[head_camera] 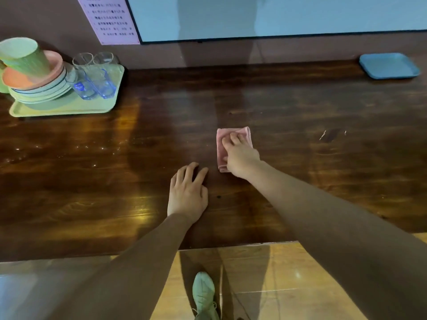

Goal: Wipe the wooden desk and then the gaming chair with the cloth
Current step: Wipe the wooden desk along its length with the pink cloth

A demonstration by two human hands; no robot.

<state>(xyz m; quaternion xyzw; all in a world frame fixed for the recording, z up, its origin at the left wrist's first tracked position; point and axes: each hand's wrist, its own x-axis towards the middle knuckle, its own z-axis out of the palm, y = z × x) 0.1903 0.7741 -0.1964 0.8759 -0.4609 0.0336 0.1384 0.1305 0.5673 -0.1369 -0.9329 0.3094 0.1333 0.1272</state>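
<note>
A folded pink cloth (pixel 222 144) lies flat on the dark wooden desk (pixel 300 181), near its middle. My right hand (pixel 239 157) presses down on the cloth with its fingers laid over it. My left hand (pixel 188 192) rests flat on the bare desk just to the left of the cloth, fingers straight and slightly spread, holding nothing. The gaming chair is not in view.
A green tray (pixel 64 108) at the back left carries stacked plates (pixel 41 88), a green cup (pixel 25 57) and clear glasses (pixel 97 77). A blue tray (pixel 389 65) sits at the back right. A wall with a screen runs behind. My shoe (pixel 204 294) stands on the tiled floor below the desk's front edge.
</note>
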